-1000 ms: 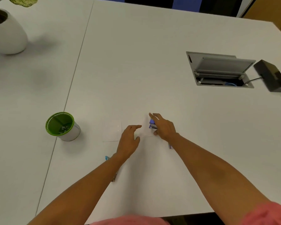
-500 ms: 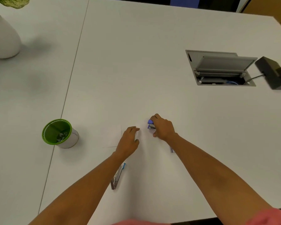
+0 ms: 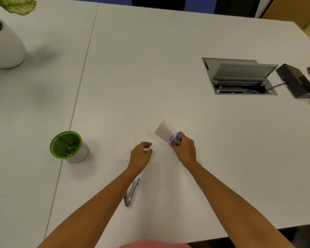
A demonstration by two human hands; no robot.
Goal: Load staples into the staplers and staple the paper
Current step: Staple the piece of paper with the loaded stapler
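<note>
My right hand (image 3: 184,150) grips a small purple stapler (image 3: 175,140) lifted off the table, with a white slip of paper (image 3: 164,130) sticking out of its jaws and pointing away from me. My left hand (image 3: 140,155) hovers just left of it, fingers loosely curled, holding nothing. More white paper (image 3: 123,151) lies flat on the table under and left of that hand, faint against the white top. A second stapler (image 3: 132,191), silver with a blue tip, lies opened out beside my left forearm.
A green-rimmed white cup (image 3: 68,146) with small metal bits inside stands at the left. A white plant pot (image 3: 4,44) sits far left. An open cable hatch (image 3: 240,76) and a black box (image 3: 297,81) are at the right. The white table (image 3: 150,68) has a seam on its left.
My right hand has lifted the purple stapler off the table, and a slip of paper now hangs from its jaws. My left hand has curled its fingers and stayed near the flat paper.
</note>
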